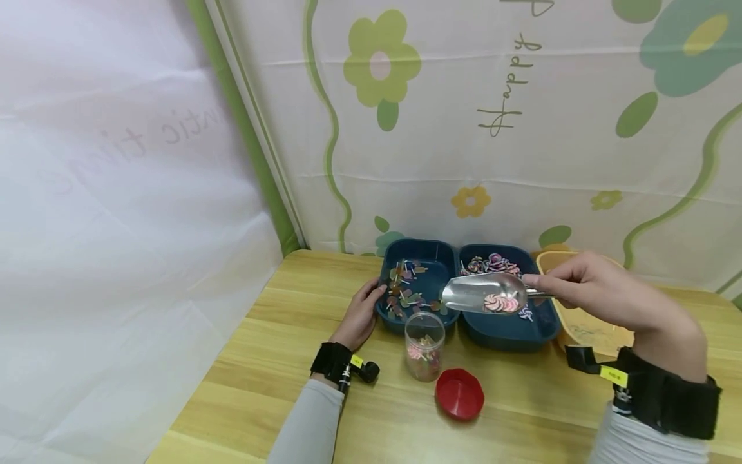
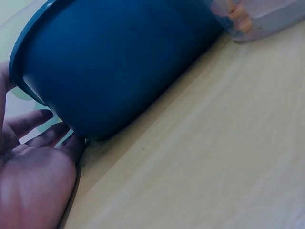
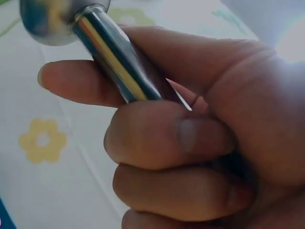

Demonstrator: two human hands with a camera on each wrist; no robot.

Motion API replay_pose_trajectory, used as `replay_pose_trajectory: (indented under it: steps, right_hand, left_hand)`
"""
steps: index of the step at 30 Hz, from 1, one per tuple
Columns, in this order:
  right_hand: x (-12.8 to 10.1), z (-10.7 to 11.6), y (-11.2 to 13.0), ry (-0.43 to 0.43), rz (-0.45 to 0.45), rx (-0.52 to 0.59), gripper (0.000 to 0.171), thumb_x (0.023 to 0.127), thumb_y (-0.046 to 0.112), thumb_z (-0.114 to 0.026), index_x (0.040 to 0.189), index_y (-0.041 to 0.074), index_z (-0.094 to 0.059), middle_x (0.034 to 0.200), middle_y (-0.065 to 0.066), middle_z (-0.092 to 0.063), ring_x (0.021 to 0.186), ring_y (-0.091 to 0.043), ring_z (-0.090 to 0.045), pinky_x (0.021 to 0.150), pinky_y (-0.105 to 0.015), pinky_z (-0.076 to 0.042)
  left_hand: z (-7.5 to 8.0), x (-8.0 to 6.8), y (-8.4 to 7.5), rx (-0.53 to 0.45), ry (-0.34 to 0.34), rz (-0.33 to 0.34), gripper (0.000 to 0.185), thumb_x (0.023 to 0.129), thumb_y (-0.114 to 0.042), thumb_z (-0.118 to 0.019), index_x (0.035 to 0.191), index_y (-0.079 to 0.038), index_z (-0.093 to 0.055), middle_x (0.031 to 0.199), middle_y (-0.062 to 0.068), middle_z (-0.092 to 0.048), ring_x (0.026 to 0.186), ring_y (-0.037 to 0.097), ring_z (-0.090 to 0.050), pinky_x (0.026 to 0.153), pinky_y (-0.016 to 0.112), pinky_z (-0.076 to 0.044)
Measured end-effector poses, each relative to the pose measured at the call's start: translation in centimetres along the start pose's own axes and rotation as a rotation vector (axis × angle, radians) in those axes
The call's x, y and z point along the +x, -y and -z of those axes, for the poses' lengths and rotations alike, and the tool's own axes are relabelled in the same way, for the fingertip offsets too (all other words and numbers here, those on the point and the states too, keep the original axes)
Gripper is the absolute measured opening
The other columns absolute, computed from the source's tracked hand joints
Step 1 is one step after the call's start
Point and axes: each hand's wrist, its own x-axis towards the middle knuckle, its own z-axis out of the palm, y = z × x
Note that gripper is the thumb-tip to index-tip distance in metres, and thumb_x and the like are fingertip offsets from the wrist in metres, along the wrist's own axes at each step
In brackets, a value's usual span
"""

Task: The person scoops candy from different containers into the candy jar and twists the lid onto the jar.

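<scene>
My right hand [image 1: 603, 290] grips the handle of a metal scoop [image 1: 475, 291], its fingers wrapped around the handle [image 3: 116, 57] in the right wrist view. Pink and white swirl candies [image 1: 501, 303] lie in the scoop, which is held above the two dark blue bins. My left hand [image 1: 361, 316] rests against the left side of the left blue bin [image 1: 426, 248]; loosely extended fingers [image 2: 35, 121] touch its outer wall in the left wrist view. A clear jar [image 1: 424, 361] with some small colourful pieces inside stands in front of that bin, uncapped.
A red lid [image 1: 460, 394] lies on the wooden table [image 1: 232, 393] beside the jar. Small popsicle-shaped pieces [image 1: 406, 298] are in the left bin. Swirl candies [image 1: 495, 263] lie in the right blue bin [image 1: 504, 341]. A yellow bin [image 1: 597, 338] stands at the right, partly behind my right arm.
</scene>
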Motion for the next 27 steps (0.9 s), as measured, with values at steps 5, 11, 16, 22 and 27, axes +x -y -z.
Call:
replay_pose_trajectory:
  steps: [5, 11, 16, 22, 27]
  right_hand:
    - [0.2, -0.7, 1.9, -0.024, -0.039, -0.126, 0.055, 0.1, 0.035, -0.068, 0.052, 0.017, -0.048, 0.058, 0.009, -0.022, 0.049, -0.008, -0.028, 0.047, -0.026, -0.025]
    - [0.7, -1.6, 2.9, 0.0, -0.031, -0.168, 0.052, 0.097, 0.035, -0.072, 0.049, 0.023, -0.055, 0.057, 0.011, -0.02, 0.048, -0.006, -0.027, 0.046, -0.023, -0.02]
    - [0.9, -1.7, 3.2, 0.023, -0.06, -0.16, 0.047, 0.098, 0.036, -0.071, 0.052, 0.027, -0.065, 0.057, 0.01, -0.018, 0.045, -0.005, -0.021, 0.045, -0.023, -0.016]
    - [0.6, -1.4, 3.2, 0.001, -0.093, -0.222, 0.044, 0.098, 0.036, -0.07, 0.056, 0.027, -0.068, 0.057, 0.008, -0.021, 0.048, -0.008, -0.026, 0.046, -0.023, -0.018]
    - [0.2, -1.1, 3.1, -0.045, -0.118, -0.265, 0.051, 0.098, 0.039, -0.07, 0.051, 0.022, -0.059, 0.057, 0.008, -0.021, 0.049, -0.008, -0.025, 0.047, -0.024, -0.018]
  left_hand:
    - [0.0, -0.1, 0.0, -0.004, -0.002, 0.009, 0.053, 0.11, -0.024, -0.05, 0.158, -0.006, -0.036, 0.16, 0.016, -0.036, 0.145, 0.029, -0.038, 0.12, 0.043, -0.032]
    - [-0.1, -0.1, 0.1, -0.006, 0.001, 0.007, 0.05, 0.11, -0.024, -0.049, 0.157, -0.007, -0.039, 0.159, 0.016, -0.036, 0.144, 0.029, -0.039, 0.118, 0.042, -0.035]
    - [-0.1, 0.0, 0.0, -0.003, -0.01, 0.009, 0.051, 0.11, -0.025, -0.05, 0.156, -0.007, -0.04, 0.158, 0.015, -0.038, 0.144, 0.027, -0.04, 0.118, 0.041, -0.035]
    - [-0.1, 0.1, 0.0, -0.002, -0.013, 0.008, 0.053, 0.109, -0.025, -0.051, 0.157, -0.006, -0.038, 0.158, 0.015, -0.038, 0.143, 0.027, -0.041, 0.118, 0.041, -0.034]
    - [0.0, -0.1, 0.1, -0.016, -0.01, 0.003, 0.052, 0.11, -0.024, -0.051, 0.157, -0.007, -0.038, 0.159, 0.017, -0.036, 0.145, 0.029, -0.038, 0.12, 0.044, -0.031]
